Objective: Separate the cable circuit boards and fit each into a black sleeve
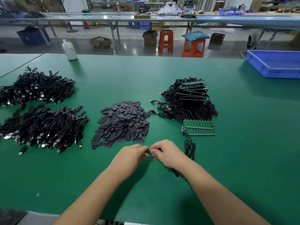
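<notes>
Green matting covers the bench [162, 75], with a factory floor and stools behind. At far left lie two heaps of finished cables [40, 111], their ends already sleeved. Mid-bench sits the pile of sleeves [121, 122] — flat black pieces, loosely stacked. Just in front of it the left hand [131, 155] pinches one sleeve [147, 150], fingers curled round it. Touching it from the right, the right hand [168, 153] grips what I judge to be a board on its cable [190, 146], which loops away toward the panel [198, 127] of unbroken green boards. Behind the panel is the stack of unseparated cables [188, 98], and a blue tray [276, 64] sits at far right.

To do this step well, I would keep the sleeve mouth pinched open, line the board up square with it and push straight — not at a slant, which could snag a corner or strain the solder joint.

Fingers hide the board itself; how far it has entered the sleeve cannot be told. The tray's right side is cut off, and its contents are not visible.
</notes>
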Demonstrator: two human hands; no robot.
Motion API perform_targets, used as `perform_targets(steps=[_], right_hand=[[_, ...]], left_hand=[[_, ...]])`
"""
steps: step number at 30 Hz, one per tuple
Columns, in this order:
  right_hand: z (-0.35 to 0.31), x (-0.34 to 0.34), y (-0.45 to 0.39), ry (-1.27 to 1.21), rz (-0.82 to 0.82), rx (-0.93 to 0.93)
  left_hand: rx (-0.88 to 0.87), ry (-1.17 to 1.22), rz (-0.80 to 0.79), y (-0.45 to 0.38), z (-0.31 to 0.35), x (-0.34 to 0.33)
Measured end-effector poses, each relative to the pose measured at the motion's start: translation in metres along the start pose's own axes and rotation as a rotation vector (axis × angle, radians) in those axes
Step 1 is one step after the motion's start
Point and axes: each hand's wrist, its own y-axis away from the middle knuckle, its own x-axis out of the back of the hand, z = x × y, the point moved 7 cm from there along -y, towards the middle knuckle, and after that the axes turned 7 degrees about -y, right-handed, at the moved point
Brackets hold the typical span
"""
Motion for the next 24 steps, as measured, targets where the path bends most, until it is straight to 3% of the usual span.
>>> perform_targets(steps=[5, 11, 16, 21, 24], right_hand=[[-0.002, -0.005, 0.001, -0.052, 0.007, -0.031], [-0.009, -0.013, -0.002, 0.15, 0.008, 0.013], [-0.01, -0.01, -0.005, 0.163, 0.043, 0.034], [-0.008, -0.01, -0.003, 0.129, 0.009, -0.013], [-0.007, -0.007, -0.002, -0.057, 0.008, -0.047]], left_hand=[[0.021, -0.073, -0.035, -0.002, -0.003, -0.008], [0.076, -0.282, -0.152, -0.005, -0.003, -0.015], [0.104, -0.374, -0.229, -0.004, 0.007, -0.012], [0.08, -0.219, -0.104, -0.003, 0.013, -0.006], [0.155, 0.154, 0.083, -0.005, 0.009, 0.005]])
